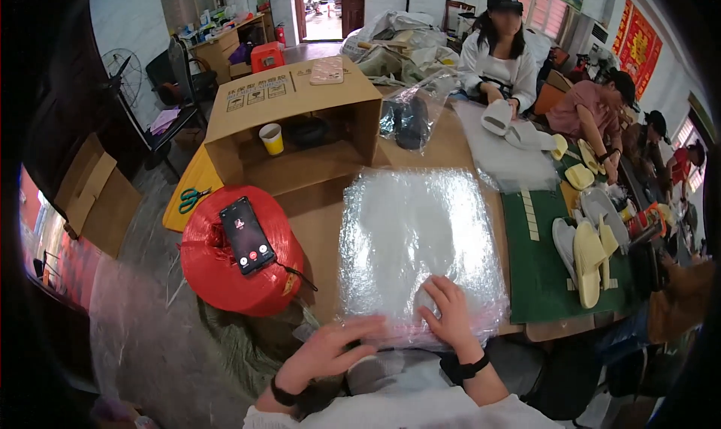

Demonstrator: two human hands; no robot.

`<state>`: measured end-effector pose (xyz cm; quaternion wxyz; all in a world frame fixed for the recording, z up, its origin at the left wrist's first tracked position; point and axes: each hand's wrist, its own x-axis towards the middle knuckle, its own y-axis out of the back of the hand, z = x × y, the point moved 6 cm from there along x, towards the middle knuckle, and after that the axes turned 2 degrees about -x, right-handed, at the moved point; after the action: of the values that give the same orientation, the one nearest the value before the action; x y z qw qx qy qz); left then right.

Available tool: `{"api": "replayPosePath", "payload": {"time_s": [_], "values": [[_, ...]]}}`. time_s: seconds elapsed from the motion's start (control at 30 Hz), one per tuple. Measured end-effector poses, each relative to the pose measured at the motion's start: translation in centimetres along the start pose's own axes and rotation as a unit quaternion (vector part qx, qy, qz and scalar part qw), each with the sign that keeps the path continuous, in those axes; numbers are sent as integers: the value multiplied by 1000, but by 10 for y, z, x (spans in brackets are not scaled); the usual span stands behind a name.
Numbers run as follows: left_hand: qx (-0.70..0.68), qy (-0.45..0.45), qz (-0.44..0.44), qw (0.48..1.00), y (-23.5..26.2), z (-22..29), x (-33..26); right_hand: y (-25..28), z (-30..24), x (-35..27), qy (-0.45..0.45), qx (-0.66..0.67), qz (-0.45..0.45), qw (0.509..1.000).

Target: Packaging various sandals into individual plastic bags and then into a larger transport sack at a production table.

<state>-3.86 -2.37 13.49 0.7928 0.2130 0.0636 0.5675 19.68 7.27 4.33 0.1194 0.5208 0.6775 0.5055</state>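
1. A stack of clear plastic bags [417, 241] is lying flat on the brown table [319, 226], straight in front of the person, its near edge reaching the table's edge.
2. The right hand [451, 313] is resting on the near end of the stack, fingers spread and pressing down, gripping nothing.
3. The left hand [330, 350] is hovering open at the stack's near left corner, fingertips pointing toward it; whether it is touching is unclear.
4. The two hands are sitting apart.
5. A red spool of twine [240, 260] is standing left of the stack, carrying a phone [246, 235].
6. Beyond, an open cardboard box [293, 121] is holding a yellow cup [271, 138].
7. Pale slippers [589, 260] are lying on a green mat [544, 271] to the right.
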Motion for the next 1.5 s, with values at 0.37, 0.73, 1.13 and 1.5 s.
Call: {"api": "replayPosePath", "payload": {"time_s": [0.37,0.73,1.13,1.5], "values": [[332,-10,102,938,-66,-110,88,9,2,-1,1,20,-9,1000],[308,-1,96,947,-63,-110,89,163,142,-26,-168,42,361,916],[298,-31,105,948,-66,-108,91,254,406,-126,-494,33,337,801],[304,-27,105,946,-64,-110,90,241,216,-18,-243,198,401,861]]}}
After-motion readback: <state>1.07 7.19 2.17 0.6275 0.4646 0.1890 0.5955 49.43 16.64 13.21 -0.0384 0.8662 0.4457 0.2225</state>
